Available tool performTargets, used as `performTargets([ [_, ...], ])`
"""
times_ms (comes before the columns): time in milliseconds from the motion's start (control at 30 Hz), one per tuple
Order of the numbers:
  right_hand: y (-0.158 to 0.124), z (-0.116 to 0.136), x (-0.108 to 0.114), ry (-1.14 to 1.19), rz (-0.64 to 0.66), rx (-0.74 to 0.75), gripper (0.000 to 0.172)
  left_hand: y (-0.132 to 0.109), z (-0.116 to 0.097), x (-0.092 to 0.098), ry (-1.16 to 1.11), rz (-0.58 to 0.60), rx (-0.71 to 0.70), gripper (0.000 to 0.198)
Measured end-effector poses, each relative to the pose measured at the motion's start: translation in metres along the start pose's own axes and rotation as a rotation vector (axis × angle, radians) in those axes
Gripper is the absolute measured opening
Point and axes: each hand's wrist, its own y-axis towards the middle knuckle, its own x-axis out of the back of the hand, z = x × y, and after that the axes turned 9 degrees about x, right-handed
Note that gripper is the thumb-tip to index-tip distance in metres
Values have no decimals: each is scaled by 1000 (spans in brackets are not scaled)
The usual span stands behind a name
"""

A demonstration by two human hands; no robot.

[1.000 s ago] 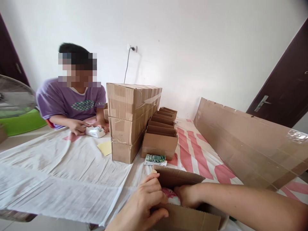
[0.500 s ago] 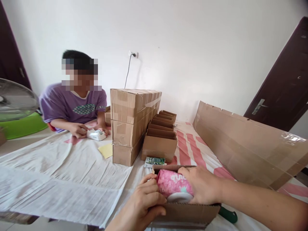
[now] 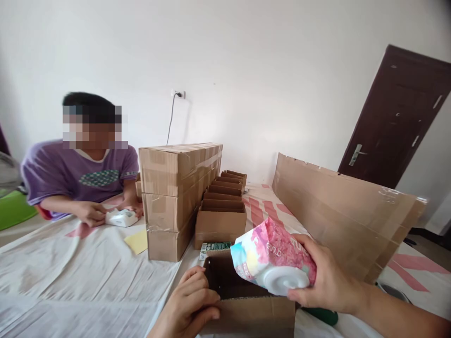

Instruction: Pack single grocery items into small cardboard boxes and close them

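Observation:
My right hand (image 3: pixel 327 277) is wrapped round the right end of a pink, white and blue printed pack (image 3: pixel 278 251) with a round white lid. The pack is tilted over the right part of an open cardboard box (image 3: pixel 257 317). Dark inner walls show on the box's left side; the pack hides some of the inside. At the box's left edge, my left hand (image 3: pixel 195 300) holds the wall with its fingers bent over the rim. A green and white printed packet (image 3: pixel 214 248) lies just behind the box.
Taped cartons stacked in a wall (image 3: pixel 162 211) stand left of a row of open boxes (image 3: pixel 221 227). A long cardboard panel (image 3: pixel 334 211) rises at right. Across the table, a person in purple (image 3: pixel 88 173) handles a white tape dispenser (image 3: pixel 121 217). A dark green object (image 3: pixel 322 316) lies beside my box.
My right hand has lifted the pink pack from inside the box to above it, tilting it. My left hand stays at the box's left edge. The view has shifted to the right.

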Motion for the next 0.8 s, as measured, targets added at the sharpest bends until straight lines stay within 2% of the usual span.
performTargets([
  [167, -13, -1, 15, -167, -133, 92, 83, 4, 8, 0, 78, 2, -1, 6],
  [267, -13, -4, 23, -219, -171, 62, 82, 16, 20, 3, 149, 81, 33, 6],
  [333, -9, -10, 27, -240, -165, 34, 82, 26, 20, 8, 196, 174, 98, 14],
  [400, -4, -19, 31, -263, -140, 2, 81, 36, 12, 16, 225, 316, 141, 18],
  [500, 13, -32, 39, -293, -90, -49, 79, 56, -8, 36, 227, 543, 191, 14],
  [567, 29, -40, 41, -305, -51, -71, 81, 76, -16, 49, 173, 629, 264, 9],
  [633, 49, -46, 39, -312, -11, -75, 83, 103, -14, 56, 85, 590, 373, 24],
  [700, 69, -52, 32, -314, 19, -74, 84, 132, -2, 54, -46, 399, 488, 44],
  [733, 79, -53, 27, -307, 29, -70, 84, 147, 6, 49, -169, 270, 562, 62],
  [800, 97, -56, 13, -281, 47, -57, 84, 170, 23, 34, -237, 175, 602, 92],
])
